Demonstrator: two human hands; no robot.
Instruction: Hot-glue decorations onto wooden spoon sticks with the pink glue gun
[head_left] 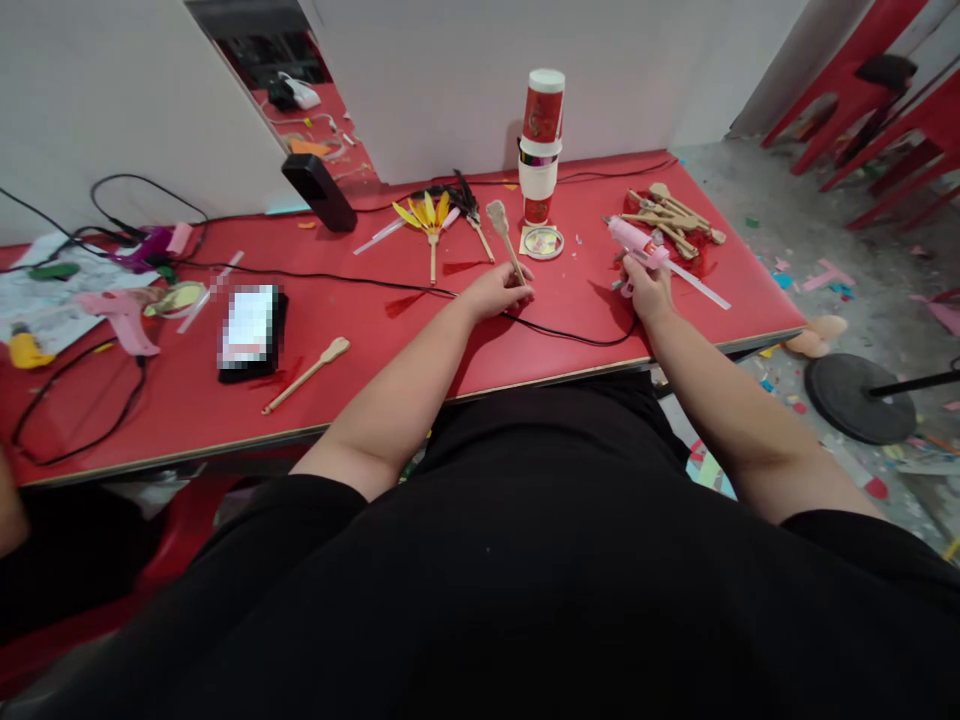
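Between its fingers my left hand (501,290) pinches a wooden stick with a wide carved head (498,220), tilted with the head up. My right hand (646,285) is closed round the handle of a pink glue gun (637,240), its nozzle toward the upper left. A clear glue stick (701,285) juts from the gun's back. Just beyond my left hand lie a stick with yellow feathers (431,225) and one with black feathers (472,205). Behind the gun rests a pile of similar wooden sticks (671,215) with red tassels. A single wooden stick (307,375) lies farther left.
Stacked paper cups (541,140) stand near the wall, with a round tape roll (543,242) in front. A black box (319,190), a phone-like object (251,330) and another pink glue gun (124,315) are leftward. A black cable (337,277) crosses the red table (360,400).
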